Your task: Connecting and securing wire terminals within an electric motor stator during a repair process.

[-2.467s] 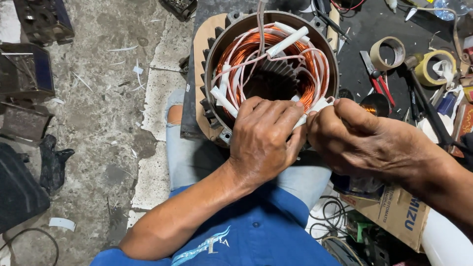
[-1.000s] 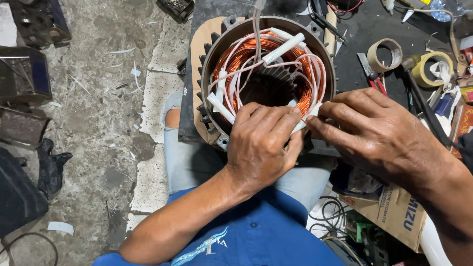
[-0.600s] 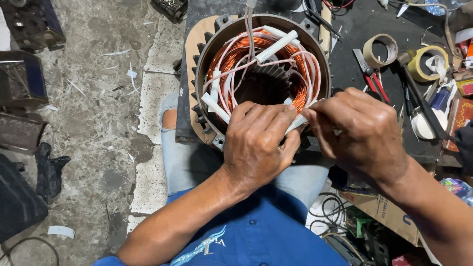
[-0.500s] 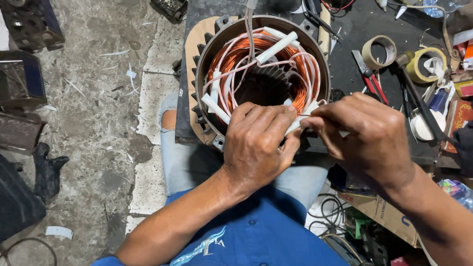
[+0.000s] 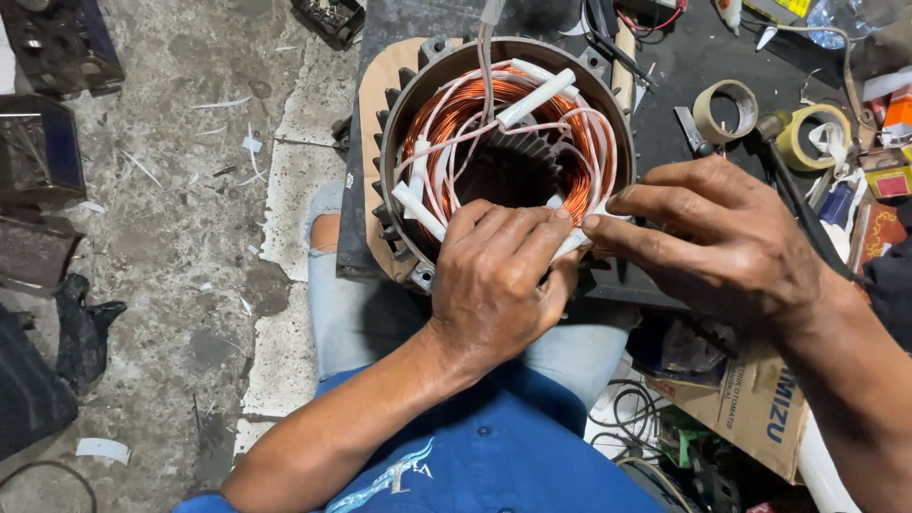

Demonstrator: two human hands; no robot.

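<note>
Cracked grey concrete floor (image 5: 180, 237) fills the left of my view, littered with small white scraps, and a dark desk (image 5: 684, 85) runs along the top right under a clutter of tools. On that desk I see two tape rolls, a tan one (image 5: 725, 110) and a yellowish one (image 5: 815, 136), lying near each other. A cardboard box (image 5: 760, 418) sits lower right.

Between the knees in pale jeans stands a motor stator (image 5: 503, 142), its round opening facing up at me, copper windings (image 5: 579, 161) coiled inside the rim with white sleeved leads (image 5: 537, 95) crossing over them.

My left hand (image 5: 494, 285) rests on the near rim of the stator, fingers curled down over the windings and pressed onto a white sleeve end (image 5: 570, 244). My right hand (image 5: 722, 237) comes in from the right, its grip pinched together on that same white sleeve, fingertips (image 5: 594, 223) touching those of the left.
</note>
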